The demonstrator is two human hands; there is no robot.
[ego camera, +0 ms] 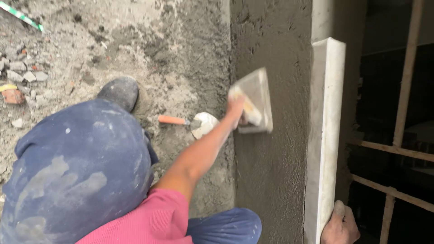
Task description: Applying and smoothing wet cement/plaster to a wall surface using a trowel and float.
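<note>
My left hand [236, 108] is shut on the handle of a grey plastering float [257, 97], which lies flat against the wet cement wall [271, 180]. The bare forearm runs out from a pink sleeve [153, 221]. My right hand [340, 226] grips the lower end of a white straight rail [326, 126] standing upright along the wall's corner. A small trowel [199, 123] with an orange handle lies on the sandy ground just left of the wall, below my left forearm.
My bent knee in mortar-stained blue trousers [77, 171] fills the lower left, with a dark shoe [120, 91] past it. Brick rubble and stones [20, 77] lie at the far left. Wooden poles [404, 90] stand in the dark opening on the right.
</note>
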